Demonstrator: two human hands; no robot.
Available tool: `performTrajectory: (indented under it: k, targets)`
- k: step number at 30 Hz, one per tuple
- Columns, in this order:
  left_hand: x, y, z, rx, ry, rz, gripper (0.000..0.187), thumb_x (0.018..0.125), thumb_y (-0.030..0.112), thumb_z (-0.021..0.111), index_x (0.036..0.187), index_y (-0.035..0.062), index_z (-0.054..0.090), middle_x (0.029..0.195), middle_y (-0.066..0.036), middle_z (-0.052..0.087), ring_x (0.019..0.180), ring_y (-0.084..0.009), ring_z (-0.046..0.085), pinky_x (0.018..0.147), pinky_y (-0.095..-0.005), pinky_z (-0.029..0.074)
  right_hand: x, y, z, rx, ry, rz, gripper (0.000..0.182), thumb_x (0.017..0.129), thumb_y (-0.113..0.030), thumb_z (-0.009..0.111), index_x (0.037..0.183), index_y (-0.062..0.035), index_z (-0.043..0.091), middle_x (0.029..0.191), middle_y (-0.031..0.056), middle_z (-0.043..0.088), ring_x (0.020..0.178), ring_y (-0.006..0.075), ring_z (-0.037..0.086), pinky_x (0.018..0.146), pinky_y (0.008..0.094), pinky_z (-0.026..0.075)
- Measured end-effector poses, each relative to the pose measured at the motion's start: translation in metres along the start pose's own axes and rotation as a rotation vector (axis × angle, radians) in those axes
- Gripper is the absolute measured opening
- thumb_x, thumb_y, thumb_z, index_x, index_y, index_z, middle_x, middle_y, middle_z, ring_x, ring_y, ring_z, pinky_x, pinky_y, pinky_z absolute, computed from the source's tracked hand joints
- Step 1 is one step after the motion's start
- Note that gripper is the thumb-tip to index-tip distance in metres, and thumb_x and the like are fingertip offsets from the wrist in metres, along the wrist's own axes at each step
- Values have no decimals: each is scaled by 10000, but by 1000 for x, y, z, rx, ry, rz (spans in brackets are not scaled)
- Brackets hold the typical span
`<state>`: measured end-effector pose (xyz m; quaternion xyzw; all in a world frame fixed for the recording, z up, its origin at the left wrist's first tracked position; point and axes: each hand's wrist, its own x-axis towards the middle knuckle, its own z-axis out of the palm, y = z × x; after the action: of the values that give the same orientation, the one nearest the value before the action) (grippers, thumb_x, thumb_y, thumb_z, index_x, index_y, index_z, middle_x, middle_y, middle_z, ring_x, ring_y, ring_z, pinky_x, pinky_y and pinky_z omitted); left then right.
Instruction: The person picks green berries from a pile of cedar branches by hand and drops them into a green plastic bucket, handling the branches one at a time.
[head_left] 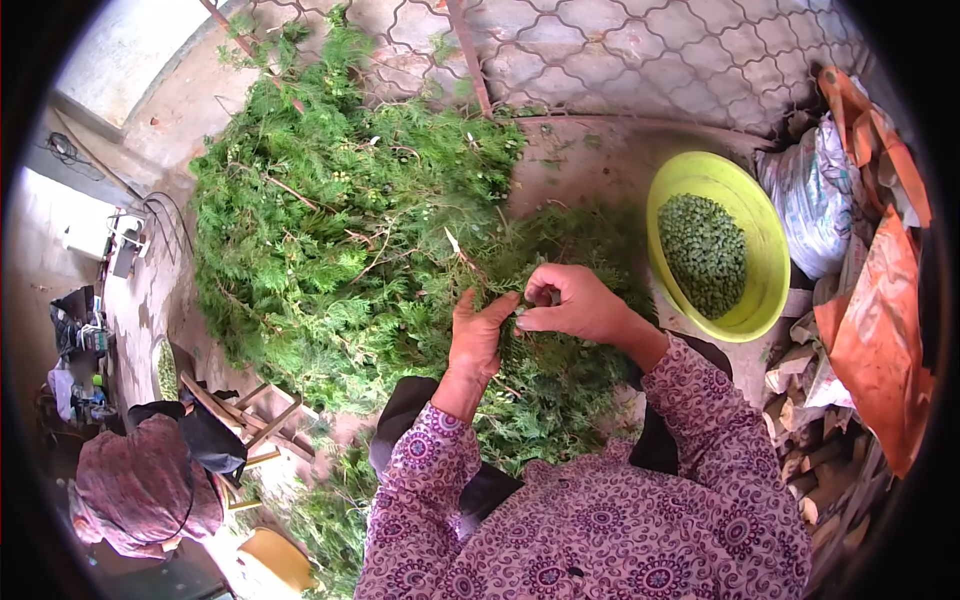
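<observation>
My left hand (476,338) has its thumb and fingers closed on a leafy green conifer branch (466,258), whose pale cut end points away from me. Close beside it, my right hand (580,303) is pinched at the same sprig, fingertips nearly touching those of the left. Whatever sits between the right fingertips is too small to make out. Beneath and beyond both hands spreads a large heap of cut branches (320,230). To the right stands a yellow-green basin (772,245), partly filled with small round green cones or berries (703,255).
A wire mesh fence (640,65) runs along the far side. White sacks (815,195), orange sheeting (870,340) and stacked wood (800,400) line the right. At lower left are another person (150,480), a wooden stool (265,420) and a yellow tub (275,560).
</observation>
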<state>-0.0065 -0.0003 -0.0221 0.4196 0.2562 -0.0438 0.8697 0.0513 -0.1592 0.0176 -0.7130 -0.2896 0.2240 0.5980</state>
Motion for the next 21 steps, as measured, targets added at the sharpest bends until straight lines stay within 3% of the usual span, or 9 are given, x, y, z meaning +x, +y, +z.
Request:
performTrajectory:
  k: [2,7,9,13,15,18,19,21]
  targets:
    - [-2,-1,5,14,19,1,791,724,-2,649,1274,-70,85,970,-173,575,861,-193,572,733,-295,474,0,7,5,-17,29,121,334,640,-251,740,764,-4,552,672,29,542,615,99,505,545,254,412]
    - [-7,0,15,-11,102,1,709,727,-16,637,1255,-74,168,951,-159,582,828,-191,582,702,-284,480,-3,4,7,-196,54,30,266,653,-187,696,771,1,551,652,49,550,605,87,503,548,264,415]
    - [-2,-1,7,19,-44,-1,626,737,-20,627,1224,-62,236,932,-139,589,811,-187,586,696,-285,477,-4,8,8,-40,59,27,217,680,-157,664,774,0,547,631,38,543,592,97,512,541,271,417]
    - [-2,0,6,50,-112,-3,542,747,-24,614,1188,-34,298,907,-118,593,791,-175,583,671,-280,478,-2,3,8,-52,64,-46,174,717,-146,637,775,-8,548,620,27,532,556,91,506,506,261,409]
    - [0,-6,9,97,-14,148,437,756,-29,600,1134,2,384,891,-97,595,764,-156,578,642,-269,479,-7,-16,3,259,-182,266,143,762,-149,613,789,-23,552,619,13,522,521,71,485,468,239,390]
    - [-8,-3,18,27,133,138,364,759,-30,593,1088,29,448,880,-78,596,750,-137,573,615,-260,475,-8,-21,4,397,-169,296,131,801,-158,590,798,-33,553,623,4,518,504,53,466,454,208,372]
    - [-3,-2,9,25,-43,128,339,762,-18,599,1069,40,467,883,-68,594,753,-136,572,610,-252,470,-6,-15,2,403,-122,289,150,817,-176,585,815,-31,548,618,-3,507,502,52,455,448,200,353]
    - [-8,8,11,19,-53,81,350,765,0,611,1079,39,463,878,-62,596,749,-136,571,609,-250,469,-1,-7,-7,454,-107,327,158,819,-183,585,821,-30,547,616,-7,501,502,52,449,442,199,343]
